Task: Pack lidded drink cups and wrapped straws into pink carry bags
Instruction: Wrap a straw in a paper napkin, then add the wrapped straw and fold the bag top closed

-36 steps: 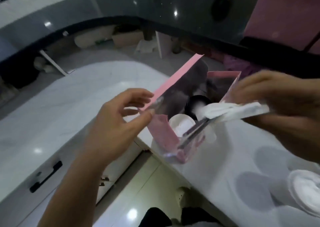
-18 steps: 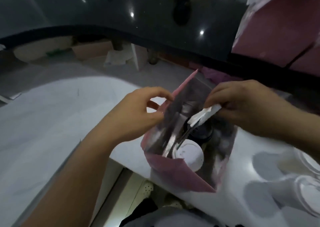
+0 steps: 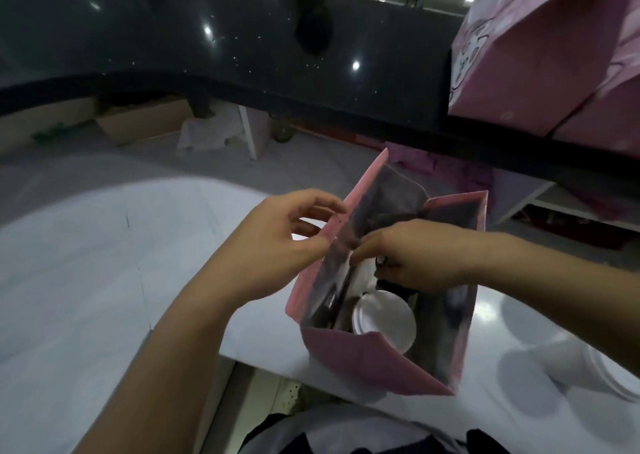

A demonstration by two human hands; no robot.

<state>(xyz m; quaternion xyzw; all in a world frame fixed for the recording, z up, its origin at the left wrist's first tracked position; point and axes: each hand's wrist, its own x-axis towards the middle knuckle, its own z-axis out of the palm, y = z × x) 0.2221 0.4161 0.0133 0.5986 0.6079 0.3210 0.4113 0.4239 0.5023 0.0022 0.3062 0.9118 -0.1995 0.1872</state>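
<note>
A pink carry bag (image 3: 367,367) with a silvery lining stands open on the white counter's near corner. Inside it a cup with a white lid (image 3: 384,318) shows, and a second cup is mostly hidden under my right hand. My left hand (image 3: 277,249) pinches the bag's left rim and holds it open. My right hand (image 3: 415,256) reaches down into the bag's mouth, fingers curled on the white wrapped straws (image 3: 341,273), which slant down along the bag's left wall.
More white-lidded cups (image 3: 609,374) stand on the counter at the right edge. Large pink printed bags (image 3: 540,55) sit on the black raised counter (image 3: 242,48) behind. The white counter (image 3: 86,280) spreads to the left, with a gap below the corner.
My right hand has gone from above the bag down into its mouth, carrying the wrapped straws inside. My left hand keeps its hold on the rim.
</note>
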